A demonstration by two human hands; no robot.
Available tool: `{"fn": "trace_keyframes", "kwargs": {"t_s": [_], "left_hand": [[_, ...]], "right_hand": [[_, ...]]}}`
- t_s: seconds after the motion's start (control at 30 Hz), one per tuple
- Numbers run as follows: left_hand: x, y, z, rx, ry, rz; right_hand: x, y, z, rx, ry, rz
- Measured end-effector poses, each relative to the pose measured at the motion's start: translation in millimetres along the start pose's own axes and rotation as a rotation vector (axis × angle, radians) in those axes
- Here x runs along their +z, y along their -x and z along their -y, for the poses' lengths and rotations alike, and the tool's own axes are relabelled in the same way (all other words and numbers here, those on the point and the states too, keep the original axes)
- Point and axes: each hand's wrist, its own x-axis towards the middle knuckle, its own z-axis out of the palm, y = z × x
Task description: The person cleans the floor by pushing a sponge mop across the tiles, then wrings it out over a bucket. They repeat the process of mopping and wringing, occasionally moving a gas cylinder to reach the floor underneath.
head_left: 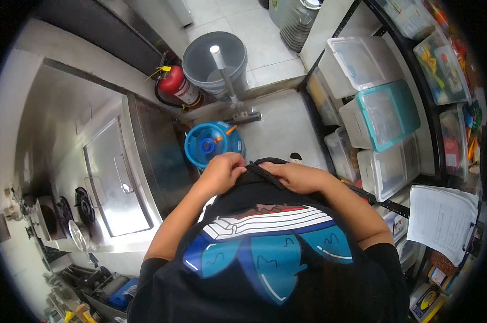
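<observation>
Scanning from the left through the head camera, I pick up a shiny steel surface (41,145) with a handled steel panel (114,183) set in it. Next comes a red fire extinguisher (173,83) with a yellow tag, standing just beside a large grey bucket (196,56). Below these I have a blue cylinder (192,148) with an orange piece on top, and near it a long-handled floor tool (225,81), its head on the floor.

My left hand (223,171) is closed, thumb and fingers pinching the black cloth (258,180), which lies bunched at the wearer's waist, between the two hands. My right hand (297,176) rests against the same cloth; its fingertips are hidden in the folds, so I can't tell whether it grips.

Farther right stand shelved plastic boxes (370,62), one teal-lidded box (389,116) among them, then printed sheets (440,218) hanging near the shelf edge.
</observation>
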Motion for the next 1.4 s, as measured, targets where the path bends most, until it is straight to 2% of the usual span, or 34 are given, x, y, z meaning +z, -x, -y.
{"fn": "trace_keyframes", "kwargs": {"t_s": [0.1, 0.2, 0.3, 0.4, 0.6, 0.67, 0.73, 0.8, 0.87, 0.97, 1.07, 1.1, 1.17, 1.2, 1.3, 1.33, 1.4], "left_hand": [[0, 1, -2, 0.013, -0.031, -0.013], [1, 2, -3, 0.030, -0.032, -0.014], [4, 0, -5, 0.034, -0.014, -0.016], [5, 2, -4, 0.079, -0.043, -0.041], [4, 3, -1, 0.019, -0.018, -0.028], [2, 4, 0, 0.006, -0.017, -0.023], [0, 6, 4, 0.001, -0.016, -0.023], [-1, 7, 13, 0.006, -0.014, -0.027], [-4, 10, 15, -0.036, 0.019, -0.009], [-6, 13, 20, -0.068, 0.057, -0.029], [-6, 20, 29, -0.107, 0.121, -0.053], [-7, 22, 32, -0.135, 0.139, -0.052], [-8, 27, 33, -0.203, 0.190, -0.043], [-7, 30, 36, -0.212, 0.194, -0.048], [-2, 41, 48, -0.245, 0.201, -0.058], [-3, 45, 48, -0.275, 0.226, -0.060], [-4, 55, 44, -0.338, 0.281, -0.057]], "right_hand": [[-8, -2, -5, 0.203, 0.192, 0.011], [-9, -18, -8, -0.075, 0.403, -0.327], [9, -58, -51, -0.439, 0.355, -0.390], [-1, -59, -43, -0.236, 0.274, -0.072], [-19, -35, -30, -0.352, 0.914, -0.212], [-29, -9, -22, -0.327, 1.032, -0.199], [-41, 25, -29, -0.255, 1.100, -0.198], [-51, 63, -22, -0.086, 1.168, -0.028], [-42, 98, -32, -0.029, 1.157, 0.001], [-40, 115, -14, 0.076, 1.052, 0.141], [-69, 96, 1, 0.330, 0.694, 0.305], [-85, 73, 27, 0.478, 0.661, 0.338], [-114, 35, 14, 0.308, 0.763, 0.182], [-123, 6, 39, 0.289, 0.855, 0.061], [-148, -99, 56, 0.158, 0.998, -0.220], [-158, -137, 54, 0.056, 0.899, -0.291], [-171, -212, 36, -0.162, 1.014, -0.548]]}}
